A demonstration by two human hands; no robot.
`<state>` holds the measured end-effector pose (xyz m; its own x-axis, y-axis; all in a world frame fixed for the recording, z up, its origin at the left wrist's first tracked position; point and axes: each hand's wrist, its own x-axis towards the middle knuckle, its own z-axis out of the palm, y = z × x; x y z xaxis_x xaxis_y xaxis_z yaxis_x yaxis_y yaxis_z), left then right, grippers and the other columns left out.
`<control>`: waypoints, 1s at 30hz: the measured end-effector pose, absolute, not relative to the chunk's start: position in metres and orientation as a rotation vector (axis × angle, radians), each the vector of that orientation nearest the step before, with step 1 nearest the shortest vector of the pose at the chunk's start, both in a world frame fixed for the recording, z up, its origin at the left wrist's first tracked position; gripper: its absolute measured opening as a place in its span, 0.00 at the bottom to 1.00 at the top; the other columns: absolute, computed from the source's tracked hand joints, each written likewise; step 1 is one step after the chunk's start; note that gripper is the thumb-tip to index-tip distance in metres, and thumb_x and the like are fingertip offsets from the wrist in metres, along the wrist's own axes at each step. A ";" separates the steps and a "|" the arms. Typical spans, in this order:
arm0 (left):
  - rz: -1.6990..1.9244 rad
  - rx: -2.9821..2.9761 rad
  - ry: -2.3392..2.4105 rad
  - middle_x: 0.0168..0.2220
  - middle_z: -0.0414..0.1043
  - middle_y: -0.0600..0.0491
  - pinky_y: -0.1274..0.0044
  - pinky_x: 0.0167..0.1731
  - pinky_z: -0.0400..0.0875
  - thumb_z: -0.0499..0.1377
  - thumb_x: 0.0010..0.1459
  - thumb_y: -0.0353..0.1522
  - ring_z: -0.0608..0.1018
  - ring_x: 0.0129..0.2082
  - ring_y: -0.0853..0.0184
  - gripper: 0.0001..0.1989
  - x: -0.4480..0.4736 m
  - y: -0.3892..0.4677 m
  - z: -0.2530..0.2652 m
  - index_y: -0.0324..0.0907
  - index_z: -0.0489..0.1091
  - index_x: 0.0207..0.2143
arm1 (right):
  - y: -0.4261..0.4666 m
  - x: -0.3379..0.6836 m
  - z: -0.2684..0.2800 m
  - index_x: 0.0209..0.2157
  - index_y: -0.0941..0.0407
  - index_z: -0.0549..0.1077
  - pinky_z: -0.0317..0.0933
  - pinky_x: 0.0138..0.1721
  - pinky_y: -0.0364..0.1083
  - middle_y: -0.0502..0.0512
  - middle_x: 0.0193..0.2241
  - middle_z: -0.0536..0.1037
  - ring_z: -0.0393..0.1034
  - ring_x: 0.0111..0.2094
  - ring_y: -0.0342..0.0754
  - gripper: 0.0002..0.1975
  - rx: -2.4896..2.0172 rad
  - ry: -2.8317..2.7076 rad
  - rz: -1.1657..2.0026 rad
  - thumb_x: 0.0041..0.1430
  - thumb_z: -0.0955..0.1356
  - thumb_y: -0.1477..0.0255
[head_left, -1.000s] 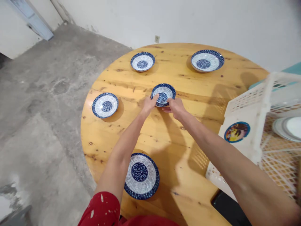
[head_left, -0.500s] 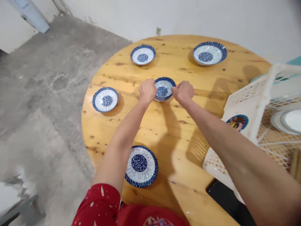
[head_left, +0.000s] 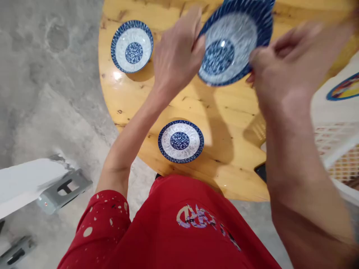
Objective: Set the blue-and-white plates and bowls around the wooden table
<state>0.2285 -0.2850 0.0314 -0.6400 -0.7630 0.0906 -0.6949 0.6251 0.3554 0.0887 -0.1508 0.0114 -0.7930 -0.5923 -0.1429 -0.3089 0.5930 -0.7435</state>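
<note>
Tilted above the wooden table, a blue-and-white patterned bowl (head_left: 238,33) is lifted close to the camera. My left hand (head_left: 179,52) grips its left rim, fingers closed. On the right rim, my right hand (head_left: 288,67) pinches the edge; motion blurs it. Another blue edge shows behind the bowl at the top, but I cannot tell whether more bowls are held with it. To the left, a similar bowl (head_left: 134,53) rests on the table beyond my left hand. Near the table's front edge lies a matching blue-rimmed dish (head_left: 180,141), below both hands.
The round wooden table (head_left: 174,108) curves off at the left and front. A white plastic basket (head_left: 325,112) with a round sticker stands at the right, partly behind my right arm. A dark flat object (head_left: 261,172) lies beside it. Grey stool-like parts (head_left: 66,188) stand on the floor.
The bowl has come up from the table towards me and tilted, held in both hands. The camera has tipped downward, so the far bowls have mostly left view.
</note>
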 end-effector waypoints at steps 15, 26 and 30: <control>-1.097 1.517 -2.517 0.36 0.78 0.52 0.74 0.41 0.68 0.55 0.66 0.32 0.79 0.39 0.63 0.07 0.394 -0.144 -0.072 0.45 0.70 0.34 | -0.008 0.243 -0.095 0.28 0.52 0.68 0.64 0.30 0.47 0.51 0.22 0.73 0.71 0.25 0.51 0.10 -0.702 2.336 -0.819 0.57 0.67 0.61; -1.345 1.400 -2.576 0.32 0.79 0.49 0.72 0.43 0.70 0.59 0.61 0.32 0.80 0.42 0.57 0.07 0.385 -0.176 -0.078 0.45 0.75 0.30 | -0.015 0.234 -0.098 0.29 0.54 0.69 0.68 0.28 0.47 0.50 0.20 0.73 0.74 0.24 0.51 0.07 -0.619 2.325 -0.762 0.56 0.70 0.67; -1.456 1.260 -2.641 0.33 0.80 0.46 0.70 0.44 0.71 0.61 0.58 0.31 0.80 0.45 0.53 0.07 0.381 -0.193 -0.078 0.44 0.76 0.27 | -0.017 0.235 -0.092 0.27 0.54 0.69 0.65 0.20 0.43 0.48 0.18 0.72 0.71 0.19 0.48 0.06 -0.509 2.253 -0.835 0.51 0.70 0.69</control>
<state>0.3812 -0.1929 -0.0778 -0.6960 -0.5641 -0.4443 -0.6769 0.3089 0.6681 0.2352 -0.0172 -0.0916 -0.6981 -0.5523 -0.4556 -0.1219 0.7188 -0.6845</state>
